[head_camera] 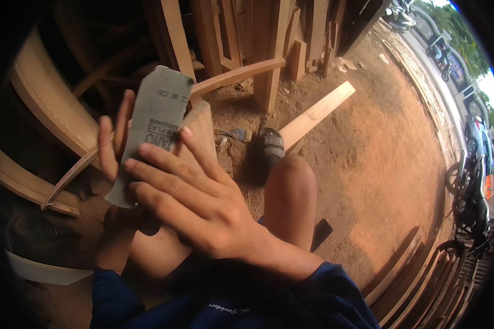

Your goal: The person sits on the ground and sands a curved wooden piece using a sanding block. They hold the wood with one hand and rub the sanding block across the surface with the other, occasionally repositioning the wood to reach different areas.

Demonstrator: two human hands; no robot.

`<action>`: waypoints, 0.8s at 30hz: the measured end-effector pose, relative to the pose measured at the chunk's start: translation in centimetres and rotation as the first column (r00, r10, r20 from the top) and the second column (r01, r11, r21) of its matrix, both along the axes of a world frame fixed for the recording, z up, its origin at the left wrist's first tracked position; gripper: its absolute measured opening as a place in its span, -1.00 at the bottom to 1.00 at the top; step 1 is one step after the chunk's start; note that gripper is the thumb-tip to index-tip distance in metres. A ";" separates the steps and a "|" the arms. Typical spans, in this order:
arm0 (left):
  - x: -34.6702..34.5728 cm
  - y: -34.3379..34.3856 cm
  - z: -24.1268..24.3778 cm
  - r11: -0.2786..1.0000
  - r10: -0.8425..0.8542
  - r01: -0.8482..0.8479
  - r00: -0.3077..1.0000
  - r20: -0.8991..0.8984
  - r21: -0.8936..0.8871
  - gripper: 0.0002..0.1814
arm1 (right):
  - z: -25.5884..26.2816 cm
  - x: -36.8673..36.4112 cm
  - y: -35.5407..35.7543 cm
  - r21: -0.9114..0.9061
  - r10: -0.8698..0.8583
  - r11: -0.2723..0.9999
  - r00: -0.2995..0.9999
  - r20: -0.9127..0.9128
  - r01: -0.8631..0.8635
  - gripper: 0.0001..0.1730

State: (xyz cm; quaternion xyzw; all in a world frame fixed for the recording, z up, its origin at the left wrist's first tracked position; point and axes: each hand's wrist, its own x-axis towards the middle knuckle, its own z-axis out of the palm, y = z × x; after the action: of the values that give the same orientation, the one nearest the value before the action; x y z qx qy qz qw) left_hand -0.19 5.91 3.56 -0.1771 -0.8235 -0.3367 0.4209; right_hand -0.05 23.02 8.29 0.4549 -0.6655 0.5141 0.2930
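A sheet of grey sandpaper (pixel 158 103), its printed back facing up, lies between my two hands at the left of centre. My left hand (pixel 117 135) is behind and under the sheet, with fingers showing past its left edge; its palm is hidden. My right hand (pixel 201 197) rests on the sheet's lower right part with its fingertips, palm down and fingers spread. Close behind the sheet are a thin curved wooden piece (pixel 238 74) and a pale wooden block (pixel 199 127).
A paintbrush (pixel 236 134) lies on the dirt floor by my sandal (pixel 271 142) and a wooden board (pixel 319 111). Upright planks (pixel 267 53) stand ahead, large curved wooden parts (pixel 53 94) at left, stacked wood strips (pixel 411 279) at lower right. Motorcycles (pixel 471 205) are parked at the right.
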 end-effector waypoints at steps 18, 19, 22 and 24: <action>3.5 -4.3 2.6 0.991 -0.128 0.125 0.990 -0.059 -0.051 -0.59 | -6.5 1.4 13.4 -0.175 -0.412 0.878 0.888 0.204 0.447 -0.81; 4.1 -5.1 2.9 0.996 -0.074 0.070 0.995 -0.063 -0.061 -0.56 | -7.5 1.6 15.8 -0.118 -0.520 0.801 0.779 0.352 0.587 -0.83; 3.3 -5.5 2.4 0.993 -0.116 0.116 0.992 -0.052 -0.011 -0.57 | -12.5 1.4 24.5 0.162 -0.618 0.645 0.384 0.686 0.747 -0.70; 2.9 -5.6 2.7 0.983 -0.180 0.179 0.984 0.017 0.031 -0.61 | -15.0 1.7 28.1 0.308 -0.651 0.561 0.180 0.737 0.768 -0.65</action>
State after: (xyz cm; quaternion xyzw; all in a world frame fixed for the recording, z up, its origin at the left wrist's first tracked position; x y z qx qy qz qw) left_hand 2.67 0.33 6.25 -0.2413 -0.8032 -0.3868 0.3834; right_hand 1.64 51.09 -6.73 -0.2067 -0.8156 0.5026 0.1988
